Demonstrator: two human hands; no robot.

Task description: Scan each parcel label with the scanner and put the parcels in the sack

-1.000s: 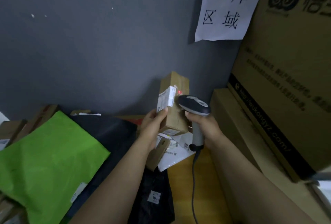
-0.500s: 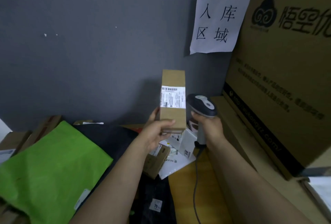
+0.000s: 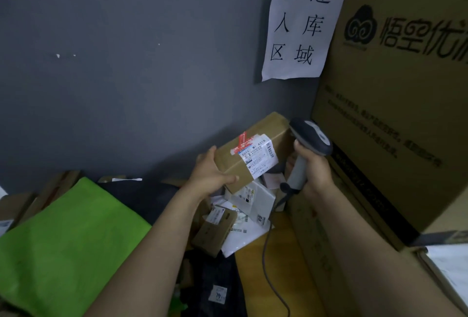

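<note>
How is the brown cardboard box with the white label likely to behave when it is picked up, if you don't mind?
The cardboard box is probably stiff: its faces look flat and its edges crisp. It seems fairly light, since the left hand alone holds it tilted by one end. It is unlikely to roll, being flat-sided.

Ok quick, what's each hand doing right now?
Left hand: fingers gripping the brown parcel.
Right hand: fingers gripping the scanner.
</note>
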